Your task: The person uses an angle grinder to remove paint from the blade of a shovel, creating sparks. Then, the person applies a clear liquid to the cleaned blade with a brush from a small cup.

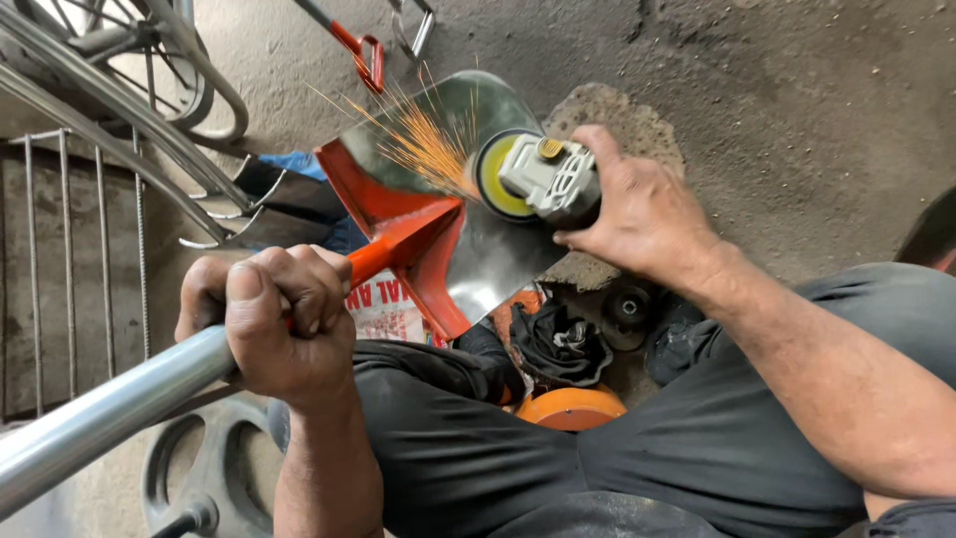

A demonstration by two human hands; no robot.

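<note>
Nearest the camera, the left hand (274, 324) has its grip wrapped tight around the long, shiny steel handle (110, 408) of a shovel, fingers curled fully over the tube and holding it level across the dark-trousered lap (558, 438). Beyond the knees lie an orange round disc-shaped thing (573, 408) and a crumpled black cloth (558, 344) on the floor. Farther out, the right hand (642, 214) has its grip closed about the body of a grey angle grinder with a yellow-green wheel (533, 177), pressing the wheel to the shovel's broad metal blade with its orange-painted socket (438, 234). A fan of orange sparks (418, 139) flies from the contact point, so grinding is judged under way and not finished. The blade looks bright and bare over most of its face, orange paint remaining around the socket and one edge; how much of the edge remains unworked cannot be told. Farthest off, a rough concrete floor (797, 90) carries steel rod frames (80, 259) and a second orange-handled tool (363, 50).
</note>
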